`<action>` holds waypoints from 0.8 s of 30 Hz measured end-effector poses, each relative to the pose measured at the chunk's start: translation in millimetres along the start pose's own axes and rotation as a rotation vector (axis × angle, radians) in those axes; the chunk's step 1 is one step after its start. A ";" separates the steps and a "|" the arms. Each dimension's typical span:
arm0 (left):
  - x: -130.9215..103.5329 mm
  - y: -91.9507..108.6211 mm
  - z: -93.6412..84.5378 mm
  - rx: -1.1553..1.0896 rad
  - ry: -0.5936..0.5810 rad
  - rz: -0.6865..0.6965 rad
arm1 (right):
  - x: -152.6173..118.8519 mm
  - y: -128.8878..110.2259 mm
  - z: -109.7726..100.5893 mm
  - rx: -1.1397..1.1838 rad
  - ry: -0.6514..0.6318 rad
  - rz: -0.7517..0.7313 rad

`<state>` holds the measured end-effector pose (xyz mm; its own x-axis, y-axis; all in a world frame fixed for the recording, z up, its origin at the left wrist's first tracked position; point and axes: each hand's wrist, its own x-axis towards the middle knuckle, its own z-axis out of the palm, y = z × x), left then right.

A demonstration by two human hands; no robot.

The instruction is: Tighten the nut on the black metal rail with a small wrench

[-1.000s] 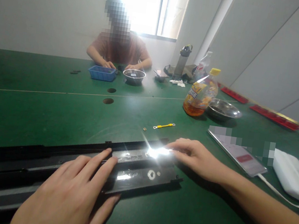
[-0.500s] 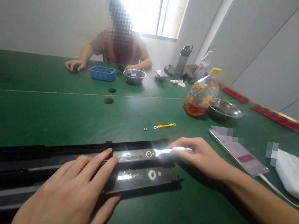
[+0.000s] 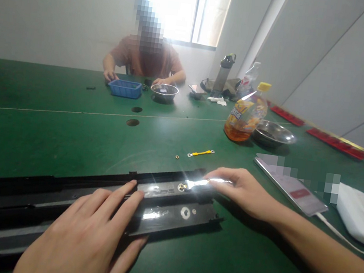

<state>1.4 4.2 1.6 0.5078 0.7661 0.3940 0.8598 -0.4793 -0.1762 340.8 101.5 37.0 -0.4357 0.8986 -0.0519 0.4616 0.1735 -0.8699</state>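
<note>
Extending past the left edge of the view, the black channel lies on the green desk, its far end out of sight. The left hand rests across it, fingers extended and thumb apart at the near edge; the palm side and the surface beneath are hidden.

The right hand is clamped on a shiny metal tool, whose grip is partly covered by the fingers. The tool tip is at the nut on the channel; glare obscures its shape, and whether it engages the nut cannot be told.

Beyond the channel lie a small ring and a yellow lead with a terminal at each end. To the right, pixelation masks part of the phone. The contents of the steel bowl behind the juice bottle are indistinct.
</note>
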 end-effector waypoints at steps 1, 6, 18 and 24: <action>-0.3 -0.2 0.1 -0.001 -0.003 0.001 | 0.1 0.5 -0.1 0.001 -0.013 -0.008; -0.8 -0.4 0.3 -0.009 0.007 -0.002 | 0.3 0.2 -2.1 -0.031 -0.044 -0.037; -0.8 -0.9 0.3 -0.014 -0.004 -0.007 | 0.1 -3.2 -6.4 -0.038 0.013 0.011; -0.2 0.4 1.2 -0.015 -0.002 -0.010 | -0.3 -0.9 -2.2 -0.037 -0.002 0.000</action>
<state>1.7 4.4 0.4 0.4989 0.7720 0.3939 0.8642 -0.4775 -0.1586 342.2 101.9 38.9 -0.4369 0.8980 -0.0530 0.4896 0.1879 -0.8514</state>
